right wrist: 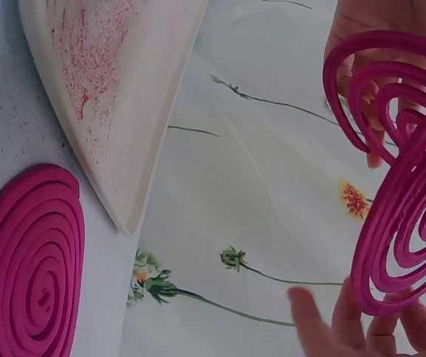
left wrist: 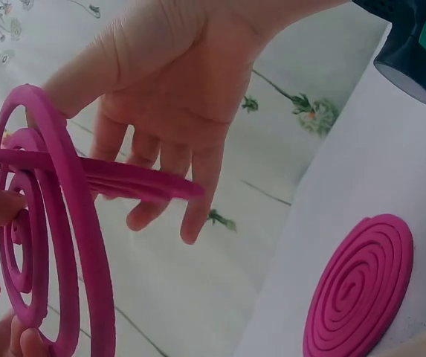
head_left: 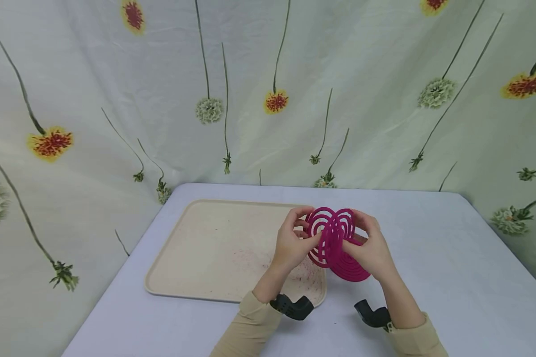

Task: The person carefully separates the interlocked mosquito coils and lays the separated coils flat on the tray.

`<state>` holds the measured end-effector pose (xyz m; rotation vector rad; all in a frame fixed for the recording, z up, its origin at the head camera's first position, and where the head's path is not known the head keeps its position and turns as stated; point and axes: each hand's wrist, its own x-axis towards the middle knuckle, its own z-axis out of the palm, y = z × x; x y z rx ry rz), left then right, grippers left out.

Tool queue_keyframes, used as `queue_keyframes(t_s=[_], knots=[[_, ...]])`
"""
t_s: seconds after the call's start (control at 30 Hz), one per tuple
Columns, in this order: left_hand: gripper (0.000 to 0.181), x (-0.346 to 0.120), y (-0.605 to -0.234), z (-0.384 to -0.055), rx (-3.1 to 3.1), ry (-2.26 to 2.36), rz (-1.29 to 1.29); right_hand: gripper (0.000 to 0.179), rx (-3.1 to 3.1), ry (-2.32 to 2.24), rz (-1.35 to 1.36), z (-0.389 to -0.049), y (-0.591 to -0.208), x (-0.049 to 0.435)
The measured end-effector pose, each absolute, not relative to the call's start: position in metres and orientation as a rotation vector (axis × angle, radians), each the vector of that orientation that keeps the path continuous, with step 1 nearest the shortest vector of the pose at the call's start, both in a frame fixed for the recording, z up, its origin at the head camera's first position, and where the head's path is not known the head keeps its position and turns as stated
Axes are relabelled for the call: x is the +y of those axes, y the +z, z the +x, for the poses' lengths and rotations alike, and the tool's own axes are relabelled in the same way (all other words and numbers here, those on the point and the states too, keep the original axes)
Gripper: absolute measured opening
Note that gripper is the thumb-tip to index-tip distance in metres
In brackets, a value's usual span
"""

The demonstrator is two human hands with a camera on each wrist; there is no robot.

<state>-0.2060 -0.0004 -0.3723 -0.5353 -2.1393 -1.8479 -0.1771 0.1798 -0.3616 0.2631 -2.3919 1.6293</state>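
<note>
Two magenta mosquito coils are raised in front of the tray, their spirals crossing in the middle. My left hand pinches the left coil between thumb and fingers. On the other side, my right hand pinches the right coil with its thumb on the face and fingertips on the rim. The rings stand spread apart, and the left wrist view shows one coil almost edge-on through the other. Below the hands, a flat, tightly wound mosquito coil lies on the table, partly hidden in the head view.
A beige tray with magenta crumbs occupies the left and middle of the white-covered table. Black wrist cameras sit on both forearms. Behind the table hangs a flower-printed cloth.
</note>
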Motion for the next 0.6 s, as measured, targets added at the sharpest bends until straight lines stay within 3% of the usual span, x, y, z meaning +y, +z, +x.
queue_keyframes(t_s=[0.43, 0.6], knots=[[0.049, -0.008, -0.371, -0.208, -2.286, -1.686, -0.534, 0.059, -2.51, 1.767, 0.277, -0.18, -0.358, 0.203], [0.033, -0.019, -0.372, -0.214, -2.348, -1.641, -0.669, 0.05, -2.563, 1.768, 0.271, -0.181, -0.359, 0.209]])
